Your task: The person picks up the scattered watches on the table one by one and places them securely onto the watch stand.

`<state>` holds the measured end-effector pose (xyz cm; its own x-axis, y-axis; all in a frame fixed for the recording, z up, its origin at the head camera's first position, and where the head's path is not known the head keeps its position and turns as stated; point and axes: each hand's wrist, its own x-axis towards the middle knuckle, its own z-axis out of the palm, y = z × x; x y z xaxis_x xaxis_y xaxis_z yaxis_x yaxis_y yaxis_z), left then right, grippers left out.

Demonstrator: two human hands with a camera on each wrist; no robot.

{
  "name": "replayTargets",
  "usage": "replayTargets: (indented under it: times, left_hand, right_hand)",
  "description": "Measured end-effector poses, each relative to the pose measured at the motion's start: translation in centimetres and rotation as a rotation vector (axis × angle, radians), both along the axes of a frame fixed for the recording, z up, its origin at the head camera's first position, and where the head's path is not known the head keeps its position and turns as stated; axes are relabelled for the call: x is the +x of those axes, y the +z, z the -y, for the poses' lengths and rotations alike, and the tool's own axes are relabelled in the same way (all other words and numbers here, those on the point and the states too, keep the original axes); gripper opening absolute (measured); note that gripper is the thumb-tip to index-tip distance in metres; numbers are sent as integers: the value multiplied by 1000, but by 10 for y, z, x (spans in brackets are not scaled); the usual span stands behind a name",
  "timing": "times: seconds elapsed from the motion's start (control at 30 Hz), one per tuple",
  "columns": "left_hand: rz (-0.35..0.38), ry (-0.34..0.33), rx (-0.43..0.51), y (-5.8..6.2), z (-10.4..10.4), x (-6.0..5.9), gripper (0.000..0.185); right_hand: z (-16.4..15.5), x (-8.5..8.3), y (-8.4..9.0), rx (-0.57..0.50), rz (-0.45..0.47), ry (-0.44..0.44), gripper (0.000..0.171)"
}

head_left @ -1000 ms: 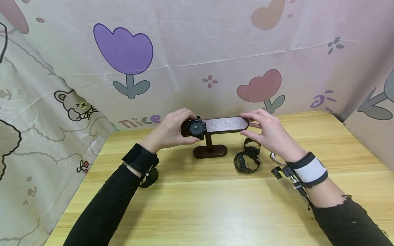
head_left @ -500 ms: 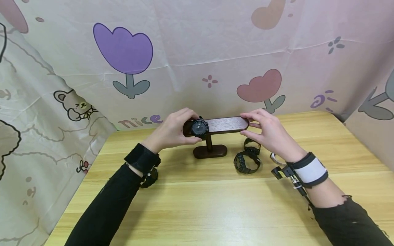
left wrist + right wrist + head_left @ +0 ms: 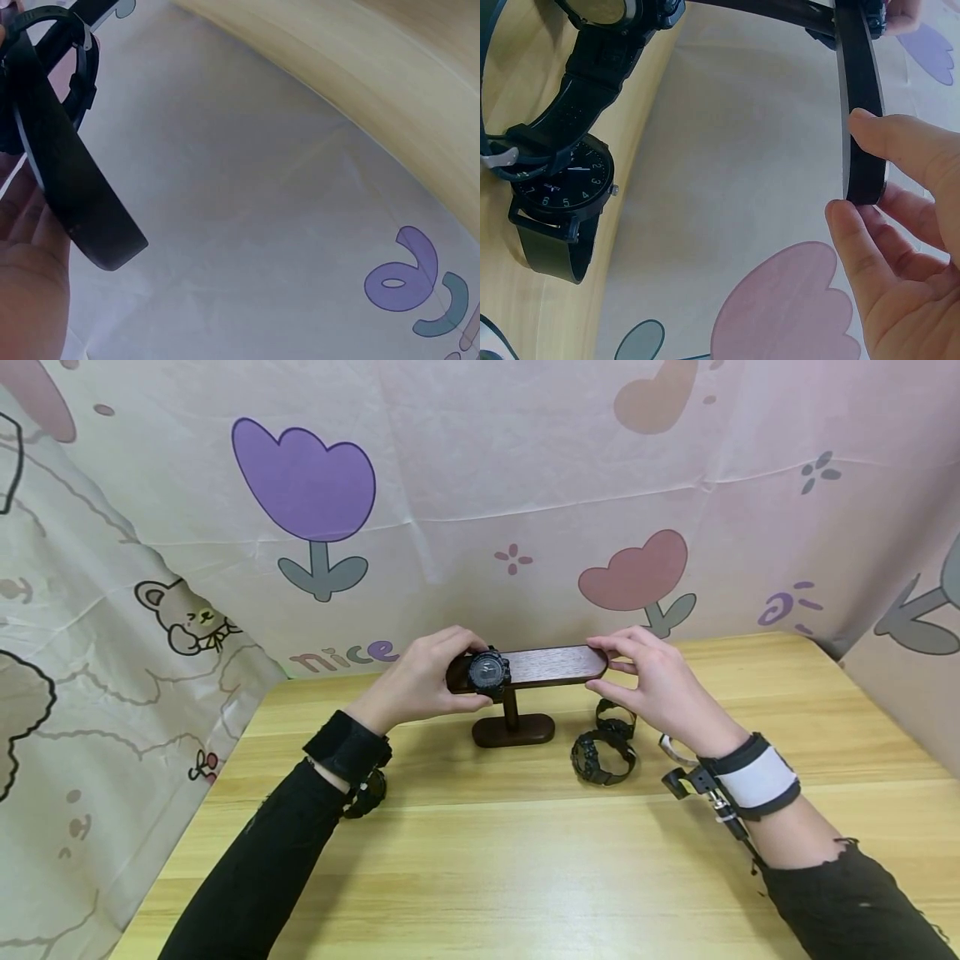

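A dark wooden watch stand [image 3: 551, 666] stands upright near the back of the table, its long bar level over a short post. Around the bar's left part sits a black watch [image 3: 489, 671], dial facing the head camera. My left hand [image 3: 427, 677] grips this watch, fingers above and thumb below. At the opposite end, my right hand [image 3: 648, 672] holds the rounded bar tip between thumb and fingers. From the left wrist, the watch's strap [image 3: 88, 56] shows looped around the bar. Thumb and fingertips meet the bar's end [image 3: 865, 169] in the right wrist view.
Two dark watches, one in front [image 3: 603, 758] and another behind [image 3: 617, 718], lie right of the stand's base. A light-rimmed watch [image 3: 675, 750] is partly hidden by the right wrist. Below the left wrist is a dark round object [image 3: 367, 793]. A printed cloth [image 3: 450, 485] hangs behind the table.
My left hand has shifted slightly right, and the watch has slid with it along the bar. My right hand keeps its hold on the bar's end.
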<state>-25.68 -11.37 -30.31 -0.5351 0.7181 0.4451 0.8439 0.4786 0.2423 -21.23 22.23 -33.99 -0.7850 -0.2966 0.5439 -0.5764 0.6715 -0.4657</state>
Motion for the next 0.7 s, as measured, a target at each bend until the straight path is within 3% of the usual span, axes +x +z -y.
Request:
replayTargets:
  times: [0.7]
  left_hand:
    - [9, 2, -13, 1, 5, 1, 67]
  right_hand:
    - [0, 4, 3, 43, -13, -22, 53]
